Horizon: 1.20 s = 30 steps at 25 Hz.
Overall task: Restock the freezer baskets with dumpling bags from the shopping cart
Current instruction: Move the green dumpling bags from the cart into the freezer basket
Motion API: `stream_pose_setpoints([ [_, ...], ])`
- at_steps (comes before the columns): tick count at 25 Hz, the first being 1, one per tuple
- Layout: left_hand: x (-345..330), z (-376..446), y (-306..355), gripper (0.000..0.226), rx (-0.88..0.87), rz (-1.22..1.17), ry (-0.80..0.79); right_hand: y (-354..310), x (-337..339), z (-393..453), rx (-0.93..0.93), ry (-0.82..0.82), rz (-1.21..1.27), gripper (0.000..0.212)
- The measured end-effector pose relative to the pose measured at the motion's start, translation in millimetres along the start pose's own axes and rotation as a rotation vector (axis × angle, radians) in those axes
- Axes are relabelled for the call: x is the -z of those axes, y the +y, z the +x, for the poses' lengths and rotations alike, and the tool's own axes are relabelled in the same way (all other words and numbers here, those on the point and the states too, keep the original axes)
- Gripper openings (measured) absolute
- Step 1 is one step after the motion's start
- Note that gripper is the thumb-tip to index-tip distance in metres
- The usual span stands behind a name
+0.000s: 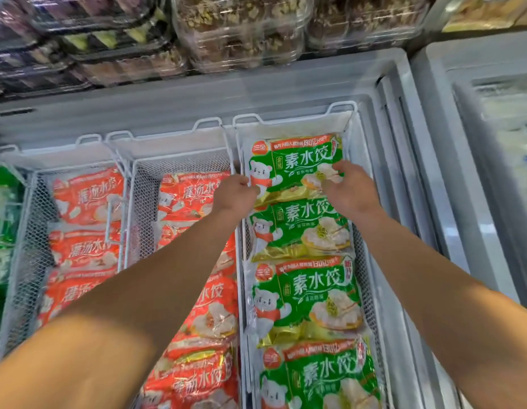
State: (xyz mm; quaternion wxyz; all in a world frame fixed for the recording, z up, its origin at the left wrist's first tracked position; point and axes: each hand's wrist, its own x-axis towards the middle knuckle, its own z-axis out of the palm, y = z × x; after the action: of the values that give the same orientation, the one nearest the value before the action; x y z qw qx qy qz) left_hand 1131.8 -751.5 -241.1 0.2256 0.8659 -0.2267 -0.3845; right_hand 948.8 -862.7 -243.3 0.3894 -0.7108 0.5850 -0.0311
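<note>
Green dumpling bag — fingers of both hands hidden beneath it.

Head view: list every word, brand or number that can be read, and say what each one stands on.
"素水饺": large white characters on each green dumpling bag in the right basket.
"三全": red brand badge at those bags' top left corner.
"130亿": inside the red banner on the green bags; the rest of that line is too blurred.
"水饺": on the red dumpling bags; the characters before it are unclear.
Small print under the titles: too small to read.
</note>
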Motion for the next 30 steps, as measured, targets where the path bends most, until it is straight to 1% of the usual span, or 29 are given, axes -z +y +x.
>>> stream_pose_setpoints([
  [7,28.0,-112.3,-15.1,0.048,-0.193,0.106,-0.043,-16.0,16.7,-121.9,0.077,0.035,-0.036,0.045],
  [9,30.9,-154.9,-29.8,0.046,-0.249,0.094,-0.066,-13.1,19.5,-171.1,0.082,0.041,-0.053,0.047],
  [12,31.0,-213.4,-58.8,0.039,-0.287,0.098,-0.096,-0.6,14.6,-241.8,0.061,0.061,-0.069,0.046],
  [16,30.6,-276.1,-109.3,0.04,-0.375,0.106,-0.158,16.9,0.6,-332.4,-0.048,0.149,-0.088,0.046],
  [18,31.8,-307.0,-139.4,0.041,-0.395,0.103,-0.227,26.5,-11.6,-383.5,-0.085,0.192,-0.056,0.044],
  [21,30.0,-342.8,-171.3,0.039,-0.425,0.105,-0.274,45.9,-30.6,-442.5,-0.16,0.2,0.011,0.039],
  [24,21.4,-371.4,-190.2,0.038,-0.475,0.128,-0.286,68.4,-43.2,-485.6,-0.227,0.188,0.039,0.042],
  [27,5.0,-402.1,-200.7,0.037,-0.497,0.119,-0.341,93.5,-48.2,-526.0,-0.29,0.206,0.08,0.041],
  [30,-20.4,-431.6,-204.0,0.038,-0.557,0.192,-0.402,120.0,-46.1,-564.1,-0.354,0.235,0.146,0.042],
])
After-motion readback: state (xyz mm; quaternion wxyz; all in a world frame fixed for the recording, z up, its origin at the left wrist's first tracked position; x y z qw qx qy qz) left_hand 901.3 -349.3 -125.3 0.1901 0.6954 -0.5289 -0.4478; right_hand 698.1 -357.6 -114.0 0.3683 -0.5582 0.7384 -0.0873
